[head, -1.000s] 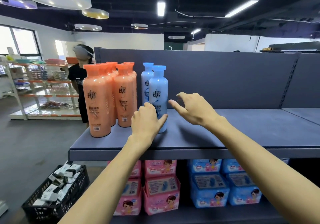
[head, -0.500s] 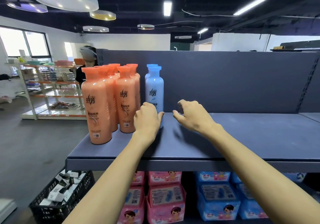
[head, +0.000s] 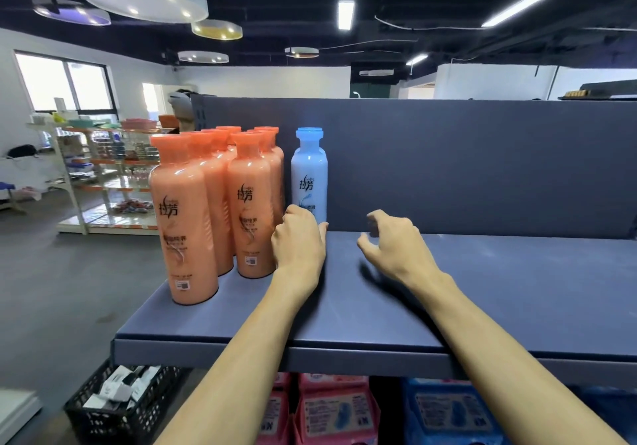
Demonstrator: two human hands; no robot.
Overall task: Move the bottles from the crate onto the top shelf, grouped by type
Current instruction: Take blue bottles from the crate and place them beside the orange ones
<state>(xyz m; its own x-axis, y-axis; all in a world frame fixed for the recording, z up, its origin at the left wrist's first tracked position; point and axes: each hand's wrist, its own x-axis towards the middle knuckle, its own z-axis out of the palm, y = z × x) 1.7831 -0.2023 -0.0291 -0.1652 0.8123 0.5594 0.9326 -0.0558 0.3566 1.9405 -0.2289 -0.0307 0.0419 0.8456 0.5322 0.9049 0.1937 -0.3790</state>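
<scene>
On top shelf: blue bottle upright, just right of orange bottles | left hand grips its base; right hand loosely curled, empty | step: likely seating blue group | next: release, then reach down to crate.

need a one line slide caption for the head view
Left hand grips a blue bottle beside orange bottles on the top shelf; right hand hovers empty.

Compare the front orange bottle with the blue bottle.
The front orange bottle is orange, the blue bottle pale blue. The front orange bottle stands untouched near the edge of the shelf; the blue bottle stands farther back, gripped by the left hand. Both stand upright, with matching shape and logo.
</scene>
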